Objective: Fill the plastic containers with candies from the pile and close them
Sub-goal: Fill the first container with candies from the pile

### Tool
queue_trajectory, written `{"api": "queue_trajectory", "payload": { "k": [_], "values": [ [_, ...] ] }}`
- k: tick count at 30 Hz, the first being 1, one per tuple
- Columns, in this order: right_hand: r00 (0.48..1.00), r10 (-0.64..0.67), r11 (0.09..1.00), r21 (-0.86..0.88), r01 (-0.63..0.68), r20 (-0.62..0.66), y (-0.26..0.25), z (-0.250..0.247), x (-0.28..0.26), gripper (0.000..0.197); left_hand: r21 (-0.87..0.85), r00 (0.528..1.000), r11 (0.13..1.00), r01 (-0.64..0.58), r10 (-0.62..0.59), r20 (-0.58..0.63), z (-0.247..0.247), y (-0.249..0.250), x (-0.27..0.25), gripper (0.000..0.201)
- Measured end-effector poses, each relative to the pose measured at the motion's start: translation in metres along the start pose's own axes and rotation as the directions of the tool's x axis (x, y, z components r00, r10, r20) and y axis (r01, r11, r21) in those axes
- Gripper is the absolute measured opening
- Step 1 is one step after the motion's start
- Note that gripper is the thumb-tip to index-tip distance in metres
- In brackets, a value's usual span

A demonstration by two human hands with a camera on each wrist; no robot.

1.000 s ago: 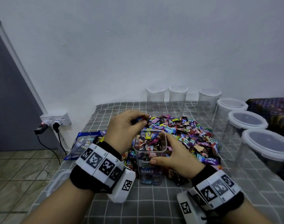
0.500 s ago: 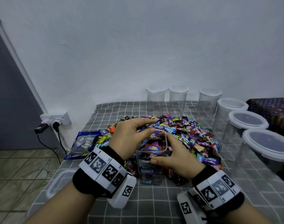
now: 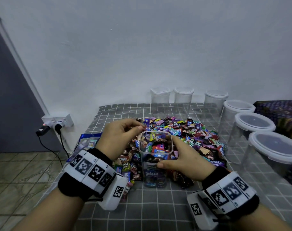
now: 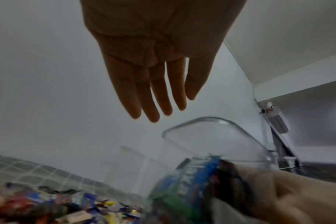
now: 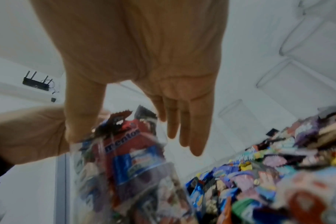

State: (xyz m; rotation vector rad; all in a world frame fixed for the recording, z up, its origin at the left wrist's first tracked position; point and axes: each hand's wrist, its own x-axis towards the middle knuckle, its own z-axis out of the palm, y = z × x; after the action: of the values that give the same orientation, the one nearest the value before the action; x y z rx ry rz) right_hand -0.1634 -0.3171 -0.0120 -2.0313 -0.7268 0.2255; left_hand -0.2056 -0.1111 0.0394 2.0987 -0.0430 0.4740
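Right hand (image 3: 183, 161) grips the stiff, slick container (image 3: 156, 157) mid-frame by its sides, left hand (image 3: 120, 139) loose, fingers holding nothing.

Dim, flat, bluish light, only soft shadows, no glare. Head view sharp at centre, wide-angle bending at edges. Both wrist views motion-blurred low down, hands backlit and dark.
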Motion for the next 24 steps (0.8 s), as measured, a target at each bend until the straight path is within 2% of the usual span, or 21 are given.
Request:
{"api": "queue_trajectory", "payload": {
  "k": [2,4,7,10,12,14,15,16,17,18,20,22,24],
  "values": [
    [0.994,0.091,0.948,-0.311,-0.067,0.063,0.002,-0.008,-0.003,0.066,0.128,0.994,0.991,0.038,-0.05,0.098,-0.011,-0.007,0.001,0.013],
    [0.976,0.171,0.845,-0.529,-0.076,0.132,0.003,-0.013,-0.007,0.046,0.35,0.958,0.936,0.049,-0.143,0.249,-0.018,-0.014,0.0,0.013],
    [0.933,0.28,0.766,-0.638,-0.075,0.227,0.004,-0.02,-0.013,0.028,0.561,0.864,0.828,-0.001,-0.282,0.417,-0.022,-0.03,-0.005,0.017],
    [0.881,0.355,0.707,-0.706,-0.035,0.313,0.008,-0.028,-0.02,0.019,0.548,0.768,0.836,-0.02,-0.338,0.543,-0.017,-0.045,-0.012,0.017],
    [0.831,0.427,0.717,-0.694,-0.071,0.356,0.014,-0.029,-0.023,0.019,0.509,0.685,0.861,0.01,-0.377,0.623,-0.011,-0.051,-0.018,0.015],
    [0.774,0.486,0.744,-0.657,-0.123,0.405,0.02,-0.027,-0.023,0.029,0.467,0.555,0.874,0.136,-0.457,0.695,-0.005,-0.055,-0.023,0.019],
    [0.759,0.498,0.748,-0.651,-0.131,0.42,0.023,-0.025,-0.022,0.031,0.465,0.485,0.862,0.201,-0.5,0.717,-0.002,-0.056,-0.025,0.022],
    [0.753,0.503,0.741,-0.66,-0.123,0.424,0.027,-0.023,-0.019,0.03,0.485,0.437,0.844,0.23,-0.535,0.723,0.0,-0.058,-0.027,0.025],
    [0.759,0.497,0.731,-0.675,-0.105,0.42,0.029,-0.02,-0.016,0.026,0.52,0.417,0.825,0.223,-0.563,0.714,0.003,-0.06,-0.027,0.028],
    [0.773,0.487,0.723,-0.685,-0.095,0.407,0.03,-0.017,-0.013,0.02,0.561,0.423,0.806,0.189,-0.582,0.694,0.006,-0.061,-0.027,0.03],
    [0.799,0.469,0.725,-0.681,-0.106,0.375,0.03,-0.013,-0.006,0.01,0.632,0.485,0.77,0.088,-0.587,0.648,0.011,-0.064,-0.025,0.032],
    [0.81,0.469,0.72,-0.683,-0.119,0.353,0.03,-0.011,0.001,0.018,0.664,0.544,0.746,0.054,-0.579,0.607,0.014,-0.066,-0.021,0.028],
    [0.832,0.453,0.714,-0.689,-0.125,0.319,0.029,-0.011,0.008,0.022,0.691,0.582,0.722,0.038,-0.578,0.572,0.014,-0.068,-0.016,0.022]
  ]
}}
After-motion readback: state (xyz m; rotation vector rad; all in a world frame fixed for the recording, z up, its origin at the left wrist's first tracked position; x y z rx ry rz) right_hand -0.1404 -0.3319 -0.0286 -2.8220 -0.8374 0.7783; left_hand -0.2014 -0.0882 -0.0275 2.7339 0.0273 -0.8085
